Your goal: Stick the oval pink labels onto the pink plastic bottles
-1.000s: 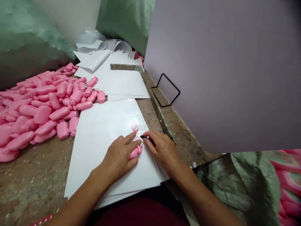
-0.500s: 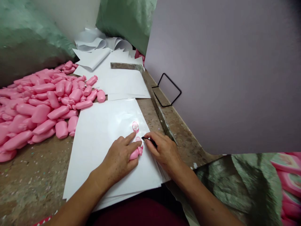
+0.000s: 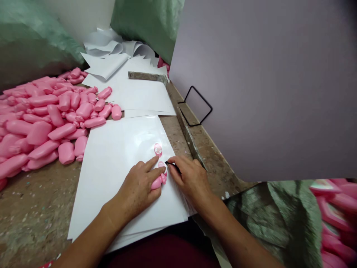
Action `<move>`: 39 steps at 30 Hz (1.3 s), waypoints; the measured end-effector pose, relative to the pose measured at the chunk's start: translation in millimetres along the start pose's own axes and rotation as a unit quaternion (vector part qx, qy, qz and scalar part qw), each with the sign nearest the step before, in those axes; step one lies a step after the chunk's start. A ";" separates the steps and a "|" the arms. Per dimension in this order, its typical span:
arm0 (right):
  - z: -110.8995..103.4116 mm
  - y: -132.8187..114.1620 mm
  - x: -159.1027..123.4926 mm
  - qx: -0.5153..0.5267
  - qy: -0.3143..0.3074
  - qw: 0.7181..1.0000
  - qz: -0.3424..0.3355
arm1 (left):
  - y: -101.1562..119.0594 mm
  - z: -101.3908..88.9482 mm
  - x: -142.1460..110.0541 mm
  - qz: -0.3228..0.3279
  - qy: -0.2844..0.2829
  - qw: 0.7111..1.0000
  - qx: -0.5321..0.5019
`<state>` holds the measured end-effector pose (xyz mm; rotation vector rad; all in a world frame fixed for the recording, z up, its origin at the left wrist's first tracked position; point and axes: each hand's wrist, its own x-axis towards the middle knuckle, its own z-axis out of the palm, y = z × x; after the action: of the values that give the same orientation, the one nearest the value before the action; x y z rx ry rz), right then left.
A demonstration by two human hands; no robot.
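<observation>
A stack of glossy white sheets (image 3: 111, 160) lies before me, with a pink oval sticker (image 3: 158, 149) on the top sheet. A second pink sticker (image 3: 161, 164) shows just below it, between my hands. My left hand (image 3: 141, 178) rests on the stack, its index fingertip at the lower edge of the upper sticker. Under its other fingers and thumb it holds a small pink bottle (image 3: 156, 182), partly covered. My right hand (image 3: 191, 176) is closed in a pinch on a thin black pointed tool (image 3: 173, 166), whose tip is close to the lower sticker. The tool's exact kind is unclear.
A heap of pink bottles (image 3: 55, 115) covers the left side of the worktable (image 3: 36, 208). More white sheets (image 3: 145, 95) lie behind, by a metal bar (image 3: 147, 76). A grey panel (image 3: 264, 93) with a black wire loop (image 3: 210, 109) stands right. Labelled pink bottles (image 3: 334, 219) fill a green sack (image 3: 279, 219).
The whole view has shifted slightly, so the scene sits a little further left. Both hands keep nearly the same pose, the black tool's tip still close to the lower sticker.
</observation>
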<state>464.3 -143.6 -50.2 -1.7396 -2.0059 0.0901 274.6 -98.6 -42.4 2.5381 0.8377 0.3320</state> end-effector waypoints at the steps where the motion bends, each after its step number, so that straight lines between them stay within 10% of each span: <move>1: 0.2 -0.9 -0.1 -0.006 0.001 1.000 -0.003 | 0.0 0.5 -0.2 -0.003 -0.001 1.000 0.000; 15: 3.5 6.3 2.1 0.203 -0.036 0.971 0.119 | 0.5 3.1 -0.1 0.000 -0.005 1.000 0.008; 32: 6.5 5.7 -0.3 0.188 -0.017 0.975 0.117 | 0.6 2.9 -0.2 0.011 0.018 1.000 0.015; 39: -5.9 3.7 -11.9 0.239 -0.130 0.953 0.130 | 1.0 -3.6 -2.5 0.017 0.031 0.999 -0.017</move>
<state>470.9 -155.7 -50.0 -1.7138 -1.7136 0.8593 271.8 -99.6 -39.0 2.5241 0.8060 0.4331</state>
